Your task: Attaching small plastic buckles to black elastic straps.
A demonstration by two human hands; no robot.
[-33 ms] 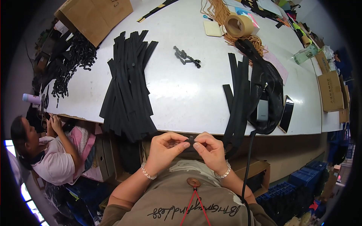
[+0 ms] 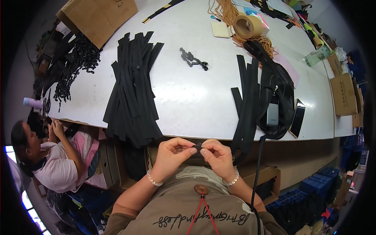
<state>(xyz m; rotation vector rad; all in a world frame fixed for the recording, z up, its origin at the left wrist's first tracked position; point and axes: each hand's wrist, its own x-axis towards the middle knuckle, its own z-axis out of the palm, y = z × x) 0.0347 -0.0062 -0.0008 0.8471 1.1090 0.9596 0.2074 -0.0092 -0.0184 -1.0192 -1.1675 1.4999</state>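
Just off the near edge of the white table, my left hand (image 2: pixel 174 153) and my right hand (image 2: pixel 217 156) meet fingertip to fingertip. Both pinch one small black piece (image 2: pixel 198 147) between thumb and forefinger; the fingers cover much of it, so its kind cannot be made out. Beyond my left hand lies a thick pile of long flat black strips (image 2: pixel 133 90). A smaller bunch of black strips (image 2: pixel 246 105) lies past my right hand, its near end hanging over the edge. Several small dark grey and black fittings (image 2: pixel 193 60) lie mid-table.
On the right are a black mesh bag (image 2: pixel 276 90), a phone (image 2: pixel 297 118) and a black cable (image 2: pixel 258 172) running down to me. A tape roll (image 2: pixel 248 27) and a carton (image 2: pixel 98 19) stand farther back. At the left sits another person (image 2: pixel 58 164), hands raised.
Hardly anything differs. The small black piece and my right fingertips have shifted very slightly toward me; both hands keep their pinch.
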